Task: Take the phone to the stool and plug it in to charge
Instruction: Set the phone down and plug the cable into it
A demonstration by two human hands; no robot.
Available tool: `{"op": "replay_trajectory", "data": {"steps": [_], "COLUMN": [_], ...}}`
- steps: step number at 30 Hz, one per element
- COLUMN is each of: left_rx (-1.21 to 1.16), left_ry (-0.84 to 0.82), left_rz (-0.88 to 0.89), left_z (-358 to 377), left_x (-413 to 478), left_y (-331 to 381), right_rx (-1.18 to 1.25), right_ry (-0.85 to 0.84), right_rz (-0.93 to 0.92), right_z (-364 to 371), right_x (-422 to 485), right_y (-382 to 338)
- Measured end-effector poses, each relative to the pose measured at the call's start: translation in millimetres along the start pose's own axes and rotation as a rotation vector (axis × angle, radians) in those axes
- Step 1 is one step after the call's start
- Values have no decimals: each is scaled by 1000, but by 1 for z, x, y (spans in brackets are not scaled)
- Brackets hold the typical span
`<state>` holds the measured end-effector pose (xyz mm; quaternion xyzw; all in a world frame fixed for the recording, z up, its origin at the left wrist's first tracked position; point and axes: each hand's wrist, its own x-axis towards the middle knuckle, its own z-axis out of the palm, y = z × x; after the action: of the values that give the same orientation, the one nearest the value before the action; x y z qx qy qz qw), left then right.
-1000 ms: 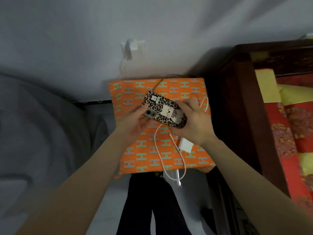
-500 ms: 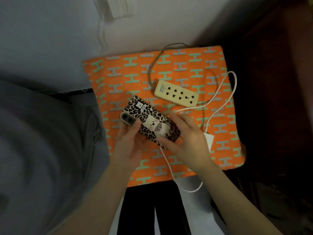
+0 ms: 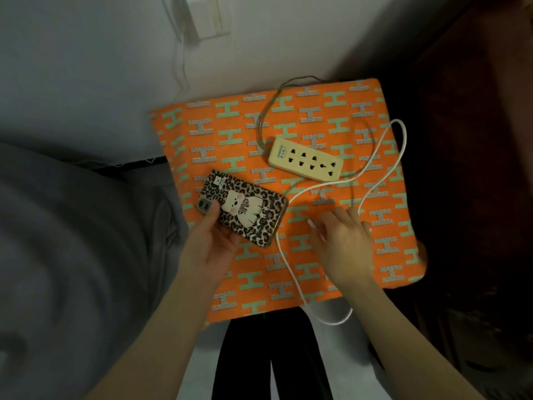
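The phone (image 3: 243,208), in a leopard-print case with a cartoon figure on its back, is held face down over the stool (image 3: 288,192), whose top is covered in orange fabric patterned with green and grey H shapes. It is gripped at its camera end by the left hand (image 3: 212,241), the thumb laid across the case beside the lenses and the other fingers hidden beneath. The right hand (image 3: 344,241) is lowered onto the fabric just right of the phone, its fingers (image 3: 331,219) curled down at the white charging cable (image 3: 291,267); whether the cable is actually pinched cannot be told. From those fingers the cable is seen looping off the stool's near edge and, on the far side, curving out past the right edge. A cream power strip (image 3: 306,158) lies beyond the fingers, apart from both hands, its brownish cord (image 3: 266,111) arching toward the wall (image 3: 86,67).
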<state>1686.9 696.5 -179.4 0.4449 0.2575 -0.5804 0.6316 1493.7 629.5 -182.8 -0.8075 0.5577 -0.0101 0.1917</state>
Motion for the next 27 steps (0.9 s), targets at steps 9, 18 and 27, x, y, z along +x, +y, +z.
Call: {"op": "replay_trajectory", "data": {"steps": [9,18,27], "left_rx": [-56,-43,36], "left_ry": [8,21,27], "left_rz": [5,24,41], "left_z": [-1,-1,2], "left_x": [-4,-3,-3], "left_y": [-1,-3,-4], "right_rx": [1062,927,622], "right_ry": [-110,57,128], "right_rz": [-2,-34,-175], "right_z": [-41,-45,-43], "right_x": [-10,-15,-13], "right_y": [-35,-41,-38]}}
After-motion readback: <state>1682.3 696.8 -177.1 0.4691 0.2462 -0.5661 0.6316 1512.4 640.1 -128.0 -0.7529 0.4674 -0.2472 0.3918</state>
